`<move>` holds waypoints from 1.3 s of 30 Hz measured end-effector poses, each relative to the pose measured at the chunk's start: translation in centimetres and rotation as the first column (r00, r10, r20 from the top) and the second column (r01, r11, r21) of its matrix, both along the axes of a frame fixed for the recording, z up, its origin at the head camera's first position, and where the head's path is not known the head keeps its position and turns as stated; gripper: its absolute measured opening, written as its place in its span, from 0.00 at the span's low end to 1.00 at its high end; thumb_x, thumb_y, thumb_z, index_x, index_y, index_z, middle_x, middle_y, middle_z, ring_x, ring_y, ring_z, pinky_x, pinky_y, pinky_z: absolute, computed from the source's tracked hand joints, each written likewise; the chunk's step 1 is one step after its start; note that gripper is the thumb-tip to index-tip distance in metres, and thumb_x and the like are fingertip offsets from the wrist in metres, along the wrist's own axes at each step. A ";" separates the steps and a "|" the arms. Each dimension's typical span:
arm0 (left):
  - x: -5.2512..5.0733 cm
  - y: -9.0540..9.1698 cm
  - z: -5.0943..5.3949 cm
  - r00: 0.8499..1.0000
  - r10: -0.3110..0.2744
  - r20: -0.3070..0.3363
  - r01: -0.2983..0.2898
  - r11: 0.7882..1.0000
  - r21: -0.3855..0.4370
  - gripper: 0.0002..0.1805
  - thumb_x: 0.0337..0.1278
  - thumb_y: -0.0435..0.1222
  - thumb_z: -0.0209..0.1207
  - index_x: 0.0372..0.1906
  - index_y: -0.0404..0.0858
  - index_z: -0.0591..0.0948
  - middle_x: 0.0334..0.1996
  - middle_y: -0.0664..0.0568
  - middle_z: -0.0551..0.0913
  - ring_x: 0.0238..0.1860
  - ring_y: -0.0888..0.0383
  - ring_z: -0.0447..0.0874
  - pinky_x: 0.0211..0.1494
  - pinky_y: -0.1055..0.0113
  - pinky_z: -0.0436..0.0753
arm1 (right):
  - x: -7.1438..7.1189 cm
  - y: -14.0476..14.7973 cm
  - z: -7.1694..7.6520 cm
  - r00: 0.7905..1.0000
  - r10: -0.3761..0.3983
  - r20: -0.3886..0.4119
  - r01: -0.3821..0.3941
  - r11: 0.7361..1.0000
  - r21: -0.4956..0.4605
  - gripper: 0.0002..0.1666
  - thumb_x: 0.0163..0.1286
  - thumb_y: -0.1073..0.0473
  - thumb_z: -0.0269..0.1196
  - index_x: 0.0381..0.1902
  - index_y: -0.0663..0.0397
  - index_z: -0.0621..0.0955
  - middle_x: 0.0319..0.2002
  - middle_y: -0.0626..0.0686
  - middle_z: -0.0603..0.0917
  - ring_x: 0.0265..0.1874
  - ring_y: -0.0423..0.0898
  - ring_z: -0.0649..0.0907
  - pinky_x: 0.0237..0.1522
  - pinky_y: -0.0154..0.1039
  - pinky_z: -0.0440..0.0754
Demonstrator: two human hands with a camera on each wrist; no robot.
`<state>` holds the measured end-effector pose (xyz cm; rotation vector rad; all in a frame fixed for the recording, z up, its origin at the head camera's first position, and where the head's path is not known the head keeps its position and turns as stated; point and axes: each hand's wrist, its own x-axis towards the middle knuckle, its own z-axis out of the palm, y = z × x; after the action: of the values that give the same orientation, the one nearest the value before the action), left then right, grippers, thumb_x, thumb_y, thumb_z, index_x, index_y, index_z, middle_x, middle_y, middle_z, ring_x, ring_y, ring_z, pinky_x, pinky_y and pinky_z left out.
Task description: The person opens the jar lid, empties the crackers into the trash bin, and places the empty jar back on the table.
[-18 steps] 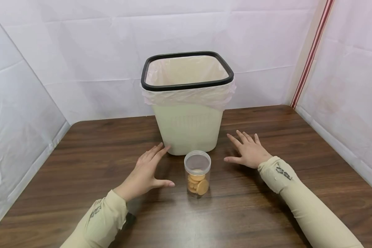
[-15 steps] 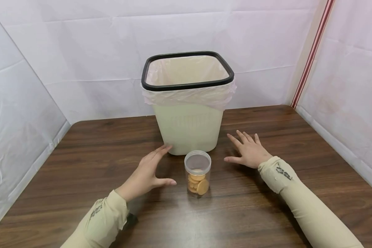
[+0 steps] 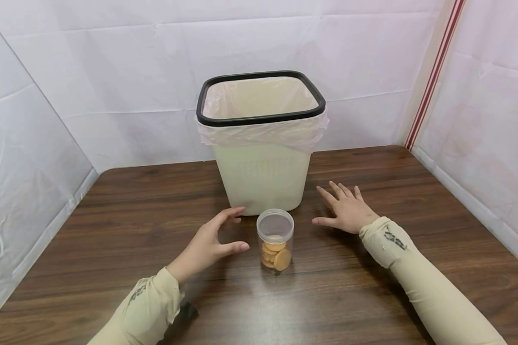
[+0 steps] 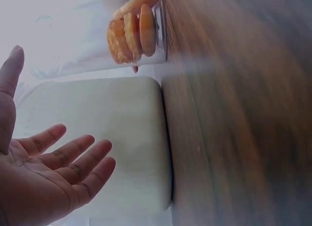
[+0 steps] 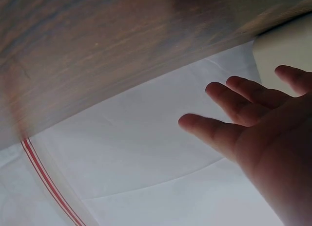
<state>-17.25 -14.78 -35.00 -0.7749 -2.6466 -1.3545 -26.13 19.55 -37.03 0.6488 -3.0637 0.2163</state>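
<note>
**While the jar [image 3: 275, 241] stands upright on the tabletop [image 3: 112, 230], both hands grasp nothing**

Although the left hand [image 3: 204, 247] bends round toward the jar in the head view, a gap separates thumb and glass-clear wall; its loosely curved fingers are released. That parted thumb and finger span looks suited to the jar's round side. The jar stands about midway between the left and right edges, in front of the white bin [image 3: 263, 177], which sits toward the far edge. Its black rim [image 3: 262, 120] probably sits over the pale liner [image 3: 293, 136] to pin it. The right hand [image 3: 347, 211] is released too, fingers spread, right of the bin; I cannot tell whether its palm rests on the tabletop, perhaps for support.

From the left wrist, where the scene lies sideways, the palm faces up the picture with fingers apart, clear of the jar. Golden biscuits [image 4: 130, 33] lie in the jar's bottom, presumably settled there by their weight.

As the right wrist shows it, that hand's fingers extend loosely, holding nothing, with the bin beyond them and a red-striped band [image 5: 48, 184] hanging past the tabletop's edge.
</note>
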 end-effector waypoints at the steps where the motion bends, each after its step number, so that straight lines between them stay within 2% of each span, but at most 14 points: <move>1: -0.1 0.1 0.0 1.000 -0.012 0.006 0.012 1.000 0.020 0.39 0.49 0.38 0.70 0.67 0.38 0.68 0.62 0.40 0.75 0.60 0.46 0.76 0.61 0.48 0.75 | 0.0 0.0 0.0 1.000 0.004 0.000 -0.004 1.000 -0.003 0.55 0.61 0.26 0.55 0.76 0.48 0.55 0.75 0.67 0.52 0.72 0.68 0.56 0.69 0.71 0.47; 6: -0.2 0.3 -0.1 0.997 -0.059 0.043 0.055 0.993 0.106 0.35 0.51 0.34 0.68 0.65 0.36 0.69 0.59 0.37 0.77 0.58 0.46 0.79 0.57 0.55 0.79 | 0.0 0.0 0.1 1.000 0.023 0.016 -0.023 1.000 -0.011 0.54 0.61 0.26 0.56 0.76 0.48 0.55 0.75 0.66 0.53 0.70 0.69 0.60 0.68 0.67 0.56; 13: -0.2 0.7 0.1 0.994 -0.087 0.072 0.077 0.989 0.129 0.35 0.51 0.35 0.68 0.65 0.34 0.69 0.58 0.36 0.77 0.57 0.45 0.79 0.56 0.56 0.79 | -0.1 0.0 0.0 0.999 0.050 0.002 -0.050 0.999 -0.011 0.52 0.62 0.28 0.56 0.74 0.51 0.59 0.72 0.67 0.60 0.67 0.68 0.66 0.64 0.64 0.66; 21: -0.4 0.8 -0.1 0.990 -0.123 0.075 0.111 0.984 0.139 0.37 0.50 0.38 0.69 0.65 0.32 0.68 0.59 0.36 0.77 0.57 0.43 0.78 0.56 0.55 0.78 | -0.1 -0.3 0.1 0.997 0.070 -0.027 -0.070 0.997 -0.008 0.50 0.63 0.28 0.55 0.73 0.52 0.62 0.69 0.64 0.67 0.64 0.65 0.71 0.62 0.62 0.69; 27: -0.4 1.2 -0.3 0.985 -0.151 0.089 0.137 0.980 0.141 0.37 0.50 0.38 0.69 0.66 0.34 0.68 0.59 0.40 0.77 0.58 0.45 0.78 0.56 0.56 0.78 | -0.1 -0.4 0.2 0.997 0.065 -0.028 -0.065 0.998 0.006 0.49 0.63 0.28 0.55 0.72 0.52 0.63 0.69 0.63 0.67 0.64 0.64 0.71 0.62 0.62 0.69; 34: -0.3 1.5 -0.4 0.984 -0.140 0.113 0.124 0.983 0.134 0.37 0.49 0.36 0.70 0.65 0.38 0.69 0.59 0.42 0.78 0.58 0.47 0.78 0.56 0.58 0.78 | 0.0 -0.4 0.2 0.998 0.064 -0.027 -0.063 0.998 0.008 0.48 0.64 0.28 0.55 0.72 0.51 0.63 0.69 0.63 0.67 0.64 0.64 0.71 0.61 0.63 0.70; 39: -0.3 1.8 -0.5 0.978 -0.160 0.135 0.140 0.980 0.144 0.37 0.48 0.36 0.70 0.65 0.37 0.69 0.59 0.41 0.78 0.57 0.47 0.79 0.57 0.57 0.78 | 0.0 -0.4 -0.1 0.997 0.070 -0.021 -0.070 0.998 0.005 0.49 0.64 0.28 0.54 0.73 0.51 0.63 0.69 0.63 0.67 0.64 0.64 0.71 0.62 0.63 0.69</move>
<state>-17.53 -13.00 -35.53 -0.9072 -2.6141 -1.6695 -26.12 19.10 -37.11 0.7548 -3.0249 0.2015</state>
